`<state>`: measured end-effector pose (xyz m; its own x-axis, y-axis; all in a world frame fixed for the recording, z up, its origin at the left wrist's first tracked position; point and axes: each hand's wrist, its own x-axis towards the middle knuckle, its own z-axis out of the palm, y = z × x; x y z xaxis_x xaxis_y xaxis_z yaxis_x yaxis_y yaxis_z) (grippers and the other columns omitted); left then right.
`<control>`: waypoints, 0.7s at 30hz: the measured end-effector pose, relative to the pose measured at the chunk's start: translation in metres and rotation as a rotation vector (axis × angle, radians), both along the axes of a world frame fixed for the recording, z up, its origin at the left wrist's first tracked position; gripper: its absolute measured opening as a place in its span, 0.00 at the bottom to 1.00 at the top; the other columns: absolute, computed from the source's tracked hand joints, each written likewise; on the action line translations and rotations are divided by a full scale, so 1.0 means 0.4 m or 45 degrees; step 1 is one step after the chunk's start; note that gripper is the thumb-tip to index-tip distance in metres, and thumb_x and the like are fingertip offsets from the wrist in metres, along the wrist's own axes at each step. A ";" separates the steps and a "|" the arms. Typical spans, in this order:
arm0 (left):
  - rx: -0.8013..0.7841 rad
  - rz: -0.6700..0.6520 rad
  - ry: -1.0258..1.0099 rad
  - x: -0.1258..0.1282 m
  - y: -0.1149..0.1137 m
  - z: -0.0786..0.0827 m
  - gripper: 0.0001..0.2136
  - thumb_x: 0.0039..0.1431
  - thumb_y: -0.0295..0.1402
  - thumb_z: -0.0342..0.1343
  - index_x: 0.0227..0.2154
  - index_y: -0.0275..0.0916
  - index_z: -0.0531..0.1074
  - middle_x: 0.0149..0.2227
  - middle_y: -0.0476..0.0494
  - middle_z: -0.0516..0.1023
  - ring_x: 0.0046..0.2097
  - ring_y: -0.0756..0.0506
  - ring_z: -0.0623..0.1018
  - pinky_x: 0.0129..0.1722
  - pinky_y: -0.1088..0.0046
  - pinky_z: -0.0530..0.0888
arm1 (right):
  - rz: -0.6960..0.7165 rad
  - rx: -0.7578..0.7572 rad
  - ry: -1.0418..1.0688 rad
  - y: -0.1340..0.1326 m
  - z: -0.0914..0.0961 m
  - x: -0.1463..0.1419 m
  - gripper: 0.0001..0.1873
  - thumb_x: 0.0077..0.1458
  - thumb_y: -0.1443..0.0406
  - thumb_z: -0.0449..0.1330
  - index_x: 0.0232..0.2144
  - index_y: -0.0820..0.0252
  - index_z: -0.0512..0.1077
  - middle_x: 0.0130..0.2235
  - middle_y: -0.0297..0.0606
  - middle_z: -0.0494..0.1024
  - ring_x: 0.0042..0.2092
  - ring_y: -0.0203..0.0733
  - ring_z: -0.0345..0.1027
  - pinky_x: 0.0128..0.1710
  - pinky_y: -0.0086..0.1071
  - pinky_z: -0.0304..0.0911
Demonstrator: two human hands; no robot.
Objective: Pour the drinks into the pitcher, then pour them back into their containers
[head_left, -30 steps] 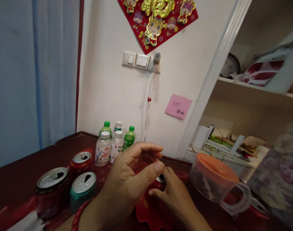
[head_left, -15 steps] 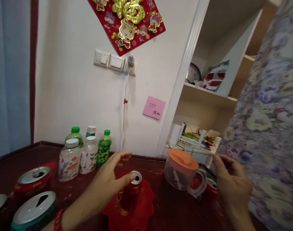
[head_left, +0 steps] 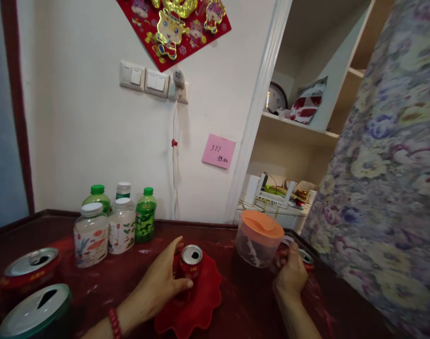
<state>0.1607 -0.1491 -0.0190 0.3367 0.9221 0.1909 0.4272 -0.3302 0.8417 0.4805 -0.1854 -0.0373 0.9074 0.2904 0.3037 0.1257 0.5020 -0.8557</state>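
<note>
Standing at the lower left, a red drink can with a silver top (head_left: 27, 282) bears gold lettering too small to read; a teal can with a silver top (head_left: 35, 313) sits in front of it. Next come two clear, white-capped bottles (head_left: 91, 240) whose pale labels carry coloured drawings, their print illegible, with a green-capped bottle and a small white-capped one behind. A green bottle with a patterned label (head_left: 145, 219) stands to their right.

Below centre, the left hand (head_left: 163, 278), a red bead bracelet (head_left: 114, 322) at its wrist, curves around an opened red can (head_left: 191, 264) with faint gold lettering, thumb and fingers apart on either side; I cannot tell whether they press on it. This can stands upright over a red scalloped plate (head_left: 208, 294). Above, a pink paper note (head_left: 218, 151) reads "377" over two handwritten Chinese characters. Farther right, the right hand (head_left: 290, 273) is closed on the handle of a clear plastic jug with an orange lid (head_left: 253, 252), another red can (head_left: 307, 266) just beyond its knuckles.

Everything rests on a glossy dark-red table (head_left: 250, 306). Around it run a blue curtain (head_left: 5, 141), a white wall with switches (head_left: 132, 75) and a red-and-gold decoration (head_left: 171, 33), shelves holding a round clock (head_left: 276, 96), and a floral curtain (head_left: 377, 188).
</note>
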 end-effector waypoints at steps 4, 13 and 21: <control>-0.004 -0.053 -0.030 0.000 -0.010 0.003 0.42 0.44 0.35 0.63 0.64 0.39 0.56 0.64 0.32 0.67 0.64 0.33 0.67 0.64 0.53 0.62 | 0.029 0.077 0.074 0.001 -0.005 0.004 0.29 0.50 0.41 0.66 0.22 0.59 0.65 0.19 0.27 0.63 0.19 0.32 0.53 0.17 0.26 0.50; 0.004 -0.148 -0.031 0.003 -0.020 -0.003 0.33 0.44 0.29 0.63 0.57 0.42 0.65 0.60 0.39 0.73 0.59 0.36 0.73 0.60 0.58 0.67 | 0.120 0.135 0.085 -0.005 0.034 0.002 0.30 0.46 0.44 0.70 0.17 0.58 0.61 0.18 0.26 0.61 0.19 0.32 0.54 0.16 0.25 0.50; 0.028 -0.080 -0.045 0.004 -0.033 0.012 0.30 0.44 0.28 0.63 0.54 0.42 0.66 0.55 0.40 0.76 0.56 0.37 0.74 0.57 0.60 0.68 | 0.210 0.073 0.015 -0.053 0.124 -0.006 0.31 0.43 0.43 0.72 0.18 0.59 0.62 0.18 0.25 0.58 0.18 0.30 0.50 0.15 0.25 0.52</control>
<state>0.1624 -0.1622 -0.0143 0.3865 0.8947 0.2239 0.3751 -0.3743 0.8480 0.4779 -0.2067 0.0125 0.8523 0.4186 0.3136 0.0276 0.5627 -0.8262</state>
